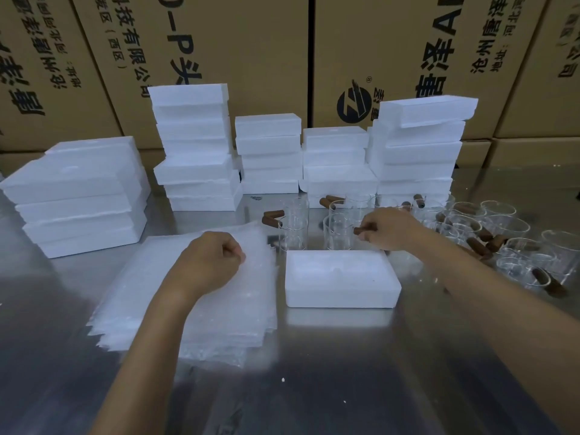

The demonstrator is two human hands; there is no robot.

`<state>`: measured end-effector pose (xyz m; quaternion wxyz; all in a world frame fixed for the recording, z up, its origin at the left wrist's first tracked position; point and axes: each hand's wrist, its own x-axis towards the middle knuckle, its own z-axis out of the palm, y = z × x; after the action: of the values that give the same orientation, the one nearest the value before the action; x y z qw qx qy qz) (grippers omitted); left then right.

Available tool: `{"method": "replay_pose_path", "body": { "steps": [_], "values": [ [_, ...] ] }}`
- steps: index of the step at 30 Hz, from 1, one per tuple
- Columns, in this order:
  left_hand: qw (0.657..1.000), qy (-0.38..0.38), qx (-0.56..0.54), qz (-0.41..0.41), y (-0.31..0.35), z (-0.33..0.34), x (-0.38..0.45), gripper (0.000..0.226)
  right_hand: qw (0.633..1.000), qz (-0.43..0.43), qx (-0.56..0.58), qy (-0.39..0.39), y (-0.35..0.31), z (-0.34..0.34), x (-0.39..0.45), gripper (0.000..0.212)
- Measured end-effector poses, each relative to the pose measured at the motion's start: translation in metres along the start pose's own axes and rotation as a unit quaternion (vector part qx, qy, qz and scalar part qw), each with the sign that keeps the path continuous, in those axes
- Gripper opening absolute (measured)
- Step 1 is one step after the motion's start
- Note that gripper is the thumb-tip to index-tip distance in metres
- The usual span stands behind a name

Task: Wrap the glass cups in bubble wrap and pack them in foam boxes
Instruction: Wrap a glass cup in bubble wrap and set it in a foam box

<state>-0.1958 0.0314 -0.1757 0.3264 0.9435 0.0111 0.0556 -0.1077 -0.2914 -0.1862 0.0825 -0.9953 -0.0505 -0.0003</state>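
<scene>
A stack of bubble wrap sheets (201, 306) lies on the steel table in front of me. My left hand (208, 265) rests on it with fingers curled, pinching at the top sheet's far edge. A white foam box (342, 279) sits to the right of the stack. Behind it stand clear glass cups with brown wooden handles (293, 229). My right hand (387, 229) grips the brown handle (361, 230) of one glass cup (340, 233) just beyond the box.
Several more glass cups (508, 233) crowd the table at the right. Stacks of white foam boxes (194, 146) line the back, with another stack (81, 196) at the left. Brown cardboard cartons (251, 51) form a wall behind.
</scene>
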Motion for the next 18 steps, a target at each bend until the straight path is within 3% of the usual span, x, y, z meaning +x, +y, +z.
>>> {"method": "replay_pose_path", "body": {
  "steps": [4,6,9,12,13,15,18],
  "values": [
    [0.996,0.050,-0.070,0.034,0.008,-0.003,-0.002,0.018,0.994,0.006,0.014,0.110,-0.007,-0.014,-0.022,0.016],
    [0.990,0.069,-0.114,0.053,0.014,-0.002,-0.004,0.017,0.976,-0.001,0.120,0.180,-0.015,-0.026,-0.040,0.014],
    [0.976,0.069,-0.193,0.078,0.025,0.004,-0.009,0.017,0.895,-0.067,0.388,0.210,-0.038,-0.046,-0.078,0.009],
    [0.969,0.055,-0.224,0.093,0.034,0.012,-0.014,0.019,0.841,-0.173,0.480,0.182,-0.060,-0.053,-0.115,0.013],
    [0.968,0.047,-0.226,0.098,0.036,0.014,-0.015,0.018,0.846,-0.187,0.472,0.164,-0.065,-0.051,-0.124,0.014],
    [0.967,0.039,-0.227,0.110,0.039,0.016,-0.017,0.019,0.889,-0.182,0.398,0.138,-0.068,-0.044,-0.134,0.012],
    [0.961,0.051,-0.246,0.119,0.042,0.014,-0.019,0.023,0.958,-0.158,0.194,0.138,-0.068,-0.028,-0.137,0.012]
  ]
}}
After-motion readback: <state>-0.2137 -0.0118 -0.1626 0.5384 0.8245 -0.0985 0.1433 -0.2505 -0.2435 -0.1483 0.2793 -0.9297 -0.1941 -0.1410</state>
